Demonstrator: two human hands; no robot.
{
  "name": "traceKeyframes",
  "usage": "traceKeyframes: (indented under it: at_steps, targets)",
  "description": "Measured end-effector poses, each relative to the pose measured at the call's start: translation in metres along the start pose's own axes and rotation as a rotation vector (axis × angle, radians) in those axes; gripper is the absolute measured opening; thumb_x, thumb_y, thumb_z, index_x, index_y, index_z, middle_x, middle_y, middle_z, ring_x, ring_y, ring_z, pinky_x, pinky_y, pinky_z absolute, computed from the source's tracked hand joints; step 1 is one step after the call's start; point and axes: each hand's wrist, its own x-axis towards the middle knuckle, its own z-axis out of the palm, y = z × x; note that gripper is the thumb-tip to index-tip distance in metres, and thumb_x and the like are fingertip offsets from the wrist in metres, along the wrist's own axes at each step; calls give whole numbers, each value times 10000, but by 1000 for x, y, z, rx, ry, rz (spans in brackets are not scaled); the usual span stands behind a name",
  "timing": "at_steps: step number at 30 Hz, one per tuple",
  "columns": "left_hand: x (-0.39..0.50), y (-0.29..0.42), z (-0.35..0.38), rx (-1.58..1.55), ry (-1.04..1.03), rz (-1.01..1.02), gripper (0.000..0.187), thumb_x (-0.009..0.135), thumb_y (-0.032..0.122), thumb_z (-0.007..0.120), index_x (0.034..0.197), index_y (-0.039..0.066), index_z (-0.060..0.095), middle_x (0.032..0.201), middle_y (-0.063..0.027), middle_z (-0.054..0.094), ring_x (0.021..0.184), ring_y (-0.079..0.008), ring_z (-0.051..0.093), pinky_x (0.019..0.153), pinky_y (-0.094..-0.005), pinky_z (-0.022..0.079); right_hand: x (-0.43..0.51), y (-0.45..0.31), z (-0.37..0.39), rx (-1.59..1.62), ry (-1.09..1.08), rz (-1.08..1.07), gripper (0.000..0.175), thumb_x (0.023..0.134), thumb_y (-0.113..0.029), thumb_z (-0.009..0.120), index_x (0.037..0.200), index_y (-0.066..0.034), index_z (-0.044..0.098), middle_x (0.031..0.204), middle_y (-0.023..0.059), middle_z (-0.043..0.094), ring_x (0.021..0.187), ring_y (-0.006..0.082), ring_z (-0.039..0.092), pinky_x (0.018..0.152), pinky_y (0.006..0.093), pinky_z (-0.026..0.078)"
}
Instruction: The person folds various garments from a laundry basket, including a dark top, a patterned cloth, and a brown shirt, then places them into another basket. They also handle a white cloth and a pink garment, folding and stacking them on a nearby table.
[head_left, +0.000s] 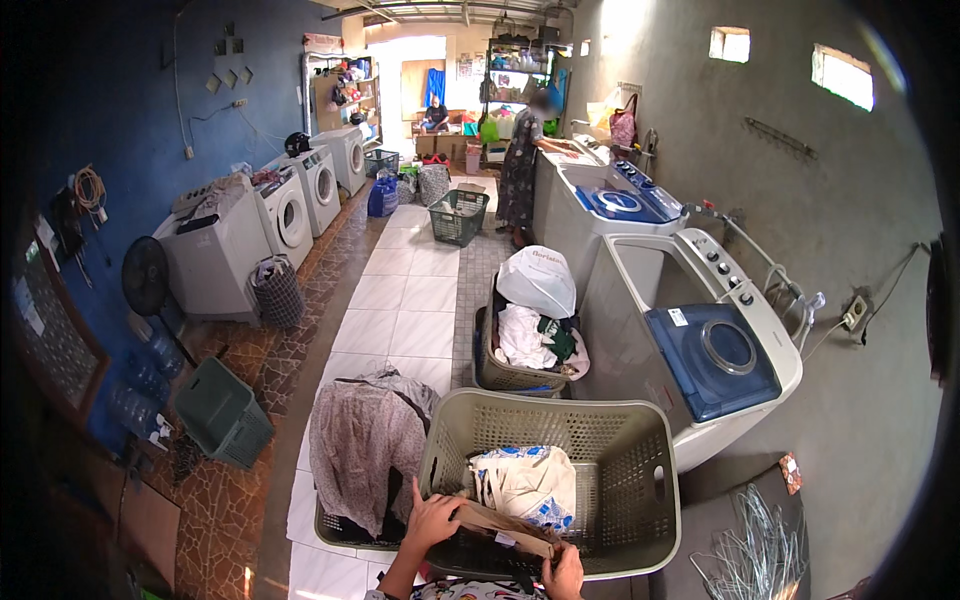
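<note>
A brown cloth (504, 523) stretches between my two hands over the near side of an olive plastic laundry basket (555, 406). My left hand (433, 520) pinches its left end by the basket's left rim, with the index finger sticking up. My right hand (564, 571) grips the right end at the near rim. Beneath, on the basket floor, lies a cream cloth with blue print (529, 484). To the left, a patterned garment (367, 442) drapes over a second basket (327, 527), hiding most of what is inside.
Ahead stands a basket of clothes (487, 371) topped by a white plastic bag (536, 281). A twin-tub washing machine (600, 307) flanks it on the right. Wire hangers (757, 544) lie at lower right. A green basket (217, 409) sits left; a person (519, 169) stands farther back.
</note>
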Motion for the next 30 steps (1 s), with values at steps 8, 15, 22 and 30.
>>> traceKeyframes:
  at_steps: [8,15,22,30]
  targets:
    - [0,-2,3,21,22,17,351,700,197,621,1050,195,605,968,-1,657,943,-168,589,1040,-646,-36,2,-5,2,-159,48,-13,378,796,-210,591,1121,-44,494,988,180,514,893,371,514,730,431,448]
    - [-1,-5,8,62,62,35,338,693,216,611,1030,185,616,939,-2,661,897,-167,594,1043,-643,-28,6,-10,-3,-224,-48,-84,380,781,-198,582,1121,-48,507,1019,176,529,918,359,517,735,418,457]
    - [-1,-6,11,73,64,57,348,683,229,613,1030,197,619,935,-1,664,905,-167,592,1039,-651,-30,0,-10,-1,-130,-87,65,337,825,-202,553,1136,-83,505,1033,183,571,878,366,567,709,422,478]
    - [-2,-6,14,90,65,47,312,695,241,613,1004,204,636,909,-3,670,900,-172,599,1035,-654,-18,1,-12,2,-167,-140,187,337,861,-202,521,1187,-131,470,987,182,598,808,385,588,663,438,482]
